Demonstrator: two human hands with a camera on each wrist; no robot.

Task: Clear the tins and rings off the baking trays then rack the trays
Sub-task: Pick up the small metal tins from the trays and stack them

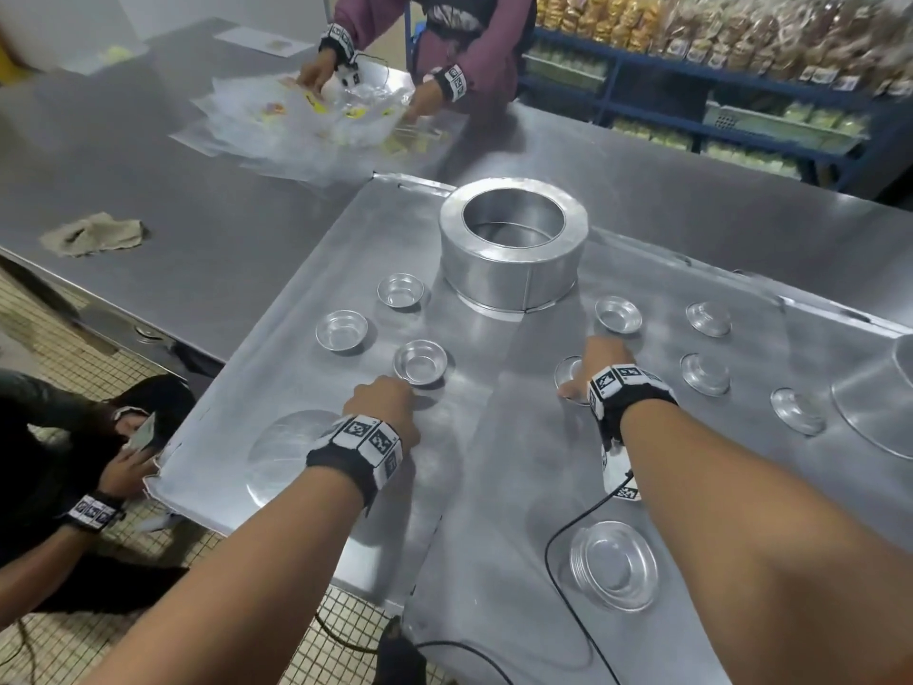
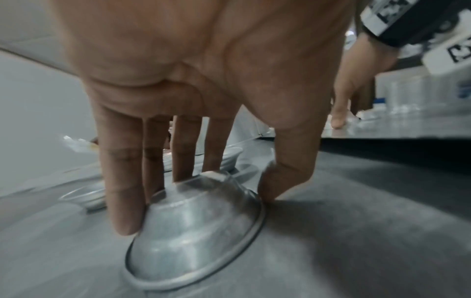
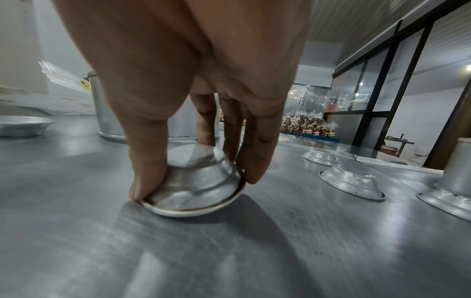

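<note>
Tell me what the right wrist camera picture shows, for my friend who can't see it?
The right hand pinches a small upside-down metal tin between thumb and fingers, on a grey metal baking tray. More upside-down tins sit to the right, and a tall metal ring stands behind the hand.

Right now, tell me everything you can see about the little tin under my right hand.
The small tin is a round, shallow cup of dull silvery metal with sloping sides, a flat base and a thin rolled rim. It lies upside down, base up, on the right-hand baking tray, and looks tipped slightly, its near rim raised. The right hand pinches it from above: the thumb presses one side at the rim and the fingers curl round the far side. Nothing else touches it.
</note>
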